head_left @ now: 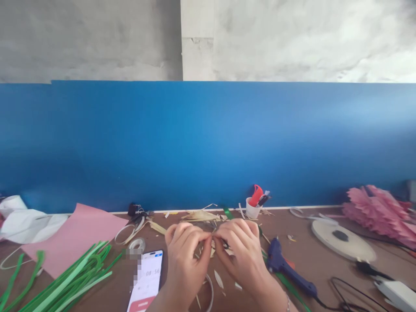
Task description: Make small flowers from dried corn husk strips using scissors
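Observation:
My left hand (190, 255) and my right hand (238, 251) meet above the brown table (286, 221), their fingertips pinched together and nearly touching. What they pinch is too small to make out. Dried husk strips (199, 216) lie just behind my hands, and some pale scraps show between and below them. A phone (147, 277) with a timer on its screen lies beside my left hand. To the right of my right hand is a blue glue gun (289, 268).
Green fuzzy stems (74, 277) and pink paper (78, 238) cover the left side. A white cup (252, 209) with pens stands at the back. On the right are a round pale disc (342, 240), pink pleated paper (377, 212), cables and a white power strip (396, 292).

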`<action>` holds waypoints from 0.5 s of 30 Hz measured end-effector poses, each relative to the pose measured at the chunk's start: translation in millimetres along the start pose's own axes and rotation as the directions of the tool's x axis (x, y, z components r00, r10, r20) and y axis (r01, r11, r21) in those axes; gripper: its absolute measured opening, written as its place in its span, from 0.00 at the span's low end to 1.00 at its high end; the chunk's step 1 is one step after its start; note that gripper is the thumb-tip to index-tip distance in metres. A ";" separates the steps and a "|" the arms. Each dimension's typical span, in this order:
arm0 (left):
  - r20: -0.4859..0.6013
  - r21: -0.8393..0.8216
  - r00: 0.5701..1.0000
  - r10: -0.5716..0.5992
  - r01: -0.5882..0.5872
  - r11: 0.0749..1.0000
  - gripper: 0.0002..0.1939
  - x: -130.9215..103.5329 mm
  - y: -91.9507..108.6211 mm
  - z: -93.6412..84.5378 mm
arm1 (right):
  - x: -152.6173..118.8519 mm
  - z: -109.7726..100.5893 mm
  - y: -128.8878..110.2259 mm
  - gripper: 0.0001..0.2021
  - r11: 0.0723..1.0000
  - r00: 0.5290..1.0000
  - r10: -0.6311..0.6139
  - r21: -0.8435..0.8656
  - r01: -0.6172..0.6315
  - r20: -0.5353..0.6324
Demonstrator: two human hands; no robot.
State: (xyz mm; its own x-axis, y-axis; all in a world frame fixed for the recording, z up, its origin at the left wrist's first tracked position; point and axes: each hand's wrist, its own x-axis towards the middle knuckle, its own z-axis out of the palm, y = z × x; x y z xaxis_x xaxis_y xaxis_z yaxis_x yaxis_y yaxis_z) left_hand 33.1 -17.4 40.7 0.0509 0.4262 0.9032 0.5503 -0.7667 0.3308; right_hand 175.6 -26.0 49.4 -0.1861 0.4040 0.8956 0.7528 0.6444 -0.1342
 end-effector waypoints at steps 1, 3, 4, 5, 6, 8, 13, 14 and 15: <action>0.000 -0.017 1.000 -0.010 0.010 1.000 0.09 -0.1 0.1 0.4 | -0.1 0.2 0.0 0.07 1.000 1.000 0.000 0.006 0.000 -0.003; -0.001 -0.035 1.000 -0.010 0.010 0.999 0.09 0.1 0.3 0.4 | -0.4 0.3 0.0 0.07 1.000 1.000 0.001 0.011 -0.001 -0.005; -0.004 -0.038 1.000 -0.004 0.003 0.999 0.09 0.4 0.5 0.2 | -0.5 0.1 0.0 0.07 1.000 1.000 0.001 0.011 -0.001 -0.001; -0.008 -0.036 1.000 0.005 -0.005 0.999 0.09 0.8 0.8 -0.2 | -0.6 -0.3 -0.2 0.07 1.000 1.000 0.001 0.009 -0.001 0.004; -0.012 -0.032 1.000 0.017 -0.017 0.999 0.09 1.2 1.1 -0.8 | -0.5 -0.8 -0.4 0.08 1.000 1.000 -0.001 0.006 0.001 0.006; -0.008 -0.015 0.999 0.046 -0.046 0.999 0.09 2.2 1.6 -2.5 | -0.2 -2.6 -1.2 0.08 1.000 1.000 -0.016 -0.002 0.016 0.011; 0.061 0.041 0.994 0.094 -0.097 0.994 0.09 3.2 -0.1 -7.0 | 2.5 -9.0 -5.2 0.09 0.998 0.998 -0.052 -0.026 0.053 0.026; 0.062 0.037 0.993 0.096 -0.098 0.994 0.09 3.0 -0.8 -7.2 | 3.2 -9.9 -5.8 0.09 0.998 0.998 -0.056 -0.027 0.057 0.025; 0.059 0.028 0.994 0.097 -0.099 0.995 0.10 2.9 -1.4 -7.1 | 3.9 -10.6 -6.2 0.09 0.998 0.998 -0.060 -0.027 0.061 0.025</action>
State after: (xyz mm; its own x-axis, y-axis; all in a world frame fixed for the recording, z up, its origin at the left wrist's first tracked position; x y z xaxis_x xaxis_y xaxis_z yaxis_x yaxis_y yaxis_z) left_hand 26.6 -18.5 44.8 0.1533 0.3775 0.9132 0.5653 -0.7915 0.2323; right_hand 176.9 -35.3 58.2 -0.2468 0.3808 0.8911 0.7567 0.6502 -0.0683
